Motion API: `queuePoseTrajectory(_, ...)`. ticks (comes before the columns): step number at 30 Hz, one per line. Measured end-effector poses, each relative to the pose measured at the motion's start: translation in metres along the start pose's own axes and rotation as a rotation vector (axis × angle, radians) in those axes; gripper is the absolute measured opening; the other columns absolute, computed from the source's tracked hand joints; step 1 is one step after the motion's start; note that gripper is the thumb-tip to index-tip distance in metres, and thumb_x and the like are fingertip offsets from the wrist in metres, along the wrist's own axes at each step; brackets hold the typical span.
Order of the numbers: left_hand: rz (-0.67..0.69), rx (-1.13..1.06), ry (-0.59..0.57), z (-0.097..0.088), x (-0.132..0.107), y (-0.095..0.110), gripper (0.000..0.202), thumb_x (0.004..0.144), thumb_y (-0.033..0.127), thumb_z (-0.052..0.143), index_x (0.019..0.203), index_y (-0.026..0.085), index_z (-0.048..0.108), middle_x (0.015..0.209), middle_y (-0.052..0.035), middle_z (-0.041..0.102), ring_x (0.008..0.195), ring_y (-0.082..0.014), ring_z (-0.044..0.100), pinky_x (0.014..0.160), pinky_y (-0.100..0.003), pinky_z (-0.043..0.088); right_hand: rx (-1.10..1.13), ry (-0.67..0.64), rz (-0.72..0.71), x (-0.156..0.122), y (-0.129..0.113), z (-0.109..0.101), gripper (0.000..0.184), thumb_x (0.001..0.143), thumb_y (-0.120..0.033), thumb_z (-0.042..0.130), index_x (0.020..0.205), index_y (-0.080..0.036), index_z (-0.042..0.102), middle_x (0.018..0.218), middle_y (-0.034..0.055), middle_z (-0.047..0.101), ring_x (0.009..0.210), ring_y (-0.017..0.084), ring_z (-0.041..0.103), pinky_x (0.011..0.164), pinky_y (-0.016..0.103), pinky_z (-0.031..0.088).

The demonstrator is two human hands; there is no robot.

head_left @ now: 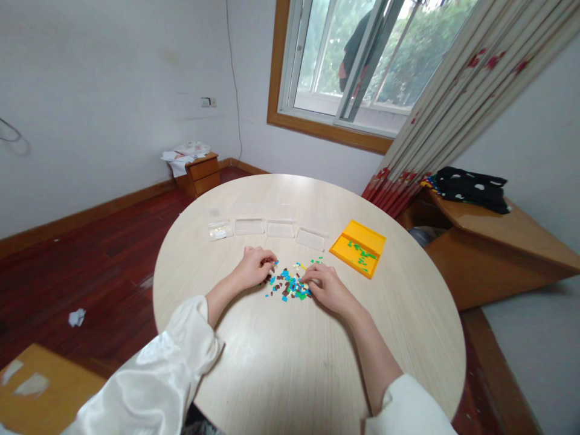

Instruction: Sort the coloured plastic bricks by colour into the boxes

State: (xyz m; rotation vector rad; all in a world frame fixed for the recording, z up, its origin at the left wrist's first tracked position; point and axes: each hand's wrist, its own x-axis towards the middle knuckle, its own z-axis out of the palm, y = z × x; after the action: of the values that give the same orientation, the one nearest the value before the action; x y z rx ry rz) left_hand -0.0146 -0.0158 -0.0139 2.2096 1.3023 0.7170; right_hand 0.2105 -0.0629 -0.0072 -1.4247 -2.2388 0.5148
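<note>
A loose pile of tiny blue, brown, green, white and yellow building bricks (286,284) lies on the round wooden table (272,356). At the pile's left edge my left hand (252,267) rests with curled fingers, close to a few brown and blue pieces. My right hand (327,287) reaches into the right side of the pile, thumb and fingertips pressed together. Whatever either hand may hold is too small or too hidden to make out. Several small green bricks lie in the open yellow box (354,232), to the right beyond my right hand.
Behind the pile stand clear plastic boxes in a row: one (249,232) left, one (281,234) in the middle, one (312,246) right. A further clear box (220,236) at far left holds pale pieces. A wooden cabinet (502,241) stands right of the table.
</note>
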Motion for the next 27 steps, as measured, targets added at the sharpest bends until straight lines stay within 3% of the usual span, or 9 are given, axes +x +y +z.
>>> queuePoseTrajectory(5, 0.081, -0.011, -0.02, 0.002, -0.002, 0.001, 0.028, 0.072, 0.01, 0.043, 0.083, 0.02, 0.067, 0.077, -0.0029, 0.065, 0.086, -0.0195, 0.055, 0.089, -0.04, 0.03, -0.031, 0.03, 0.034, 0.0, 0.003, -0.002, 0.028, 0.072, -0.002, 0.044, 0.073, -0.019, 0.067, 0.085, 0.0038, 0.064, 0.088, 0.018, 0.055, 0.087, 0.037, 0.034)
queuePoseTrajectory(19, -0.033, 0.032, 0.051, 0.002, 0.001, -0.002, 0.03, 0.071, 0.007, 0.038, 0.079, 0.018, 0.065, 0.075, -0.0033, 0.065, 0.083, -0.0199, 0.056, 0.091, -0.042, 0.031, -0.112, 0.101, 0.101, 0.0, 0.015, 0.003, 0.036, 0.075, -0.003, 0.041, 0.09, -0.02, 0.069, 0.097, 0.0075, 0.061, 0.097, 0.02, 0.052, 0.086, 0.037, 0.035)
queuePoseTrajectory(27, -0.046, 0.037, 0.043, 0.0, 0.001, 0.001, 0.031, 0.071, 0.008, 0.037, 0.078, 0.018, 0.065, 0.075, -0.0029, 0.066, 0.084, -0.0199, 0.056, 0.092, -0.042, 0.031, -0.125, 0.114, 0.124, -0.002, 0.019, -0.003, 0.034, 0.077, -0.005, 0.041, 0.086, -0.019, 0.071, 0.092, 0.0074, 0.059, 0.092, 0.02, 0.051, 0.085, 0.038, 0.036)
